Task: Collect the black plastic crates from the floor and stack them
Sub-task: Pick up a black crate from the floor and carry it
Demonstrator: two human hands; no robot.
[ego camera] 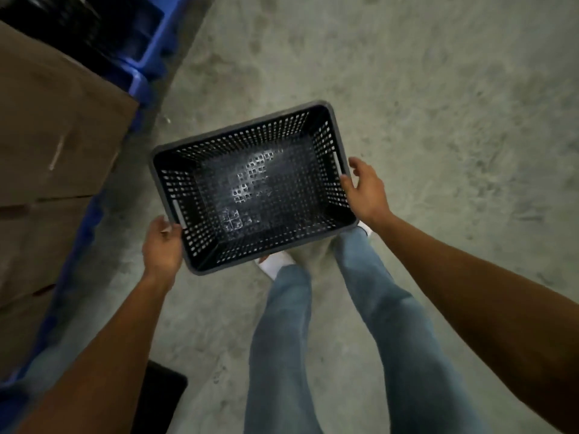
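A black perforated plastic crate (250,186) is held in the air above the concrete floor, open side up and empty. My left hand (163,245) grips its left short side near the handle slot. My right hand (366,189) holds the right short side, thumb over the rim and fingers spread outside the wall. My legs in blue jeans and white shoes show below the crate.
Brown cardboard boxes (47,151) are stacked at the left on blue pallets or bins (147,67). A dark flat object (159,396) lies on the floor at the bottom left. Bare concrete floor (438,104) stretches to the right and ahead.
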